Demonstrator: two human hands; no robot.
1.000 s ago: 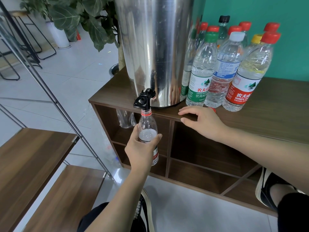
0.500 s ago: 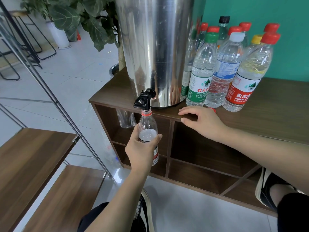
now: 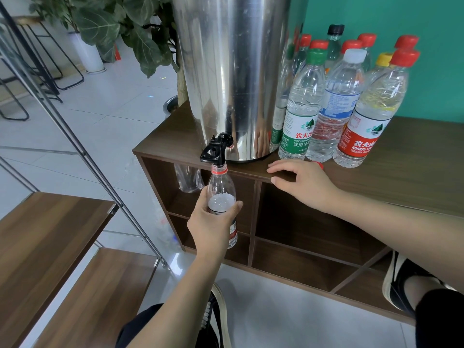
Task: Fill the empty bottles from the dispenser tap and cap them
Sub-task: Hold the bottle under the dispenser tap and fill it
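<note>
A tall steel dispenser [image 3: 233,71] stands on a brown cabinet [image 3: 414,167]. Its black tap [image 3: 216,149] sticks out over the front edge. My left hand [image 3: 213,223] is shut on a clear uncapped bottle [image 3: 221,187] with a red neck ring, held upright with its mouth right under the tap. Water reaches about the bottle's shoulder. My right hand [image 3: 305,183] rests on the cabinet's front edge, fingers loosely spread. A red cap [image 3: 319,165] peeks out just behind it.
Several capped bottles [image 3: 326,104] stand right of the dispenser against a green wall. An empty clear bottle [image 3: 188,178] sits in the top-left cubby. Wooden stair treads [image 3: 50,247] with a slanted metal rail [image 3: 82,151] are at the left, and a potted plant [image 3: 120,26] stands behind.
</note>
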